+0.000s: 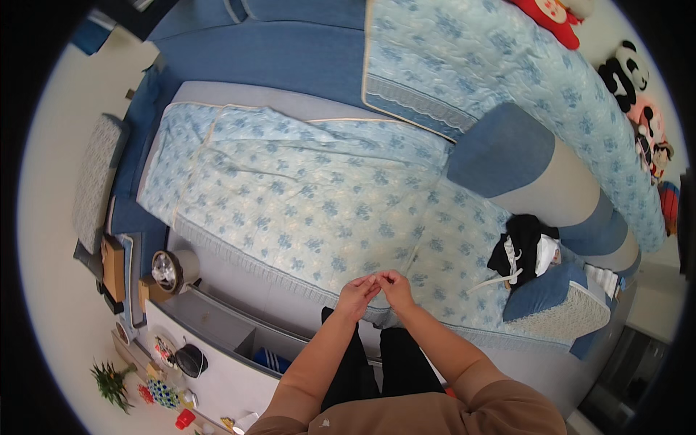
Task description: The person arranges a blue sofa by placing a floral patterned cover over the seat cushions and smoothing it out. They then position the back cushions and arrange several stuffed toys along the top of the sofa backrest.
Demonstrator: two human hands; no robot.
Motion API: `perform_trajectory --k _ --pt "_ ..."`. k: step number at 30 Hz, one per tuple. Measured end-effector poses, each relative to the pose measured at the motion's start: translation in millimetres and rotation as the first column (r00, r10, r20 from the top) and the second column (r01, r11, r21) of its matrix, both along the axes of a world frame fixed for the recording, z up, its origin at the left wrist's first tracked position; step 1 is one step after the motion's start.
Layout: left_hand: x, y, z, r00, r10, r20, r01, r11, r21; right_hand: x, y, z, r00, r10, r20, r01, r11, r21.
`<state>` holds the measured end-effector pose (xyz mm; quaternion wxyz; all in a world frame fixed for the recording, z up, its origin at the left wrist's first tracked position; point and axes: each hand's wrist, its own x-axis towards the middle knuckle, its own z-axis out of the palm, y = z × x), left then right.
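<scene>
Both our left hand [355, 299] and right hand [396, 291] meet over the flowered cover [297, 196] on the sofa [290, 54], fingers bunched; whether they grasp anything, we cannot tell. We seem paused mid-spreading; next likely calls for parting them to smooth it.

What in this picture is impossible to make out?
All in the head view:
- Whether anything sits between the fingers: too small, and the fingertips cover it.
- The rest of the red toy: cut off by the upper edge.
- What lies beneath the black cloth: the cloth itself hides it.
</scene>
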<state>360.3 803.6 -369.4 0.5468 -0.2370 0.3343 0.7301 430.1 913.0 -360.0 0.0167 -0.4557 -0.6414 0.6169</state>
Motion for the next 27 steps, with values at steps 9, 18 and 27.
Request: perform_trajectory --k 9,18,27 --pt "-65 -102 10 0.91 0.338 0.242 -0.346 0.938 -0.013 -102 -91 58 0.821 0.571 0.011 -0.469 0.663 0.584" --pt "-197 -379 -59 0.751 0.66 0.007 -0.657 0.748 -0.098 -228 -340 31 0.614 0.787 -0.063 -0.749 0.606 0.267" --pt "-296 -736 -115 0.6 0.665 -0.445 -0.797 0.449 -0.404 -280 -425 -47 0.252 0.953 0.167 -0.944 0.204 0.261"
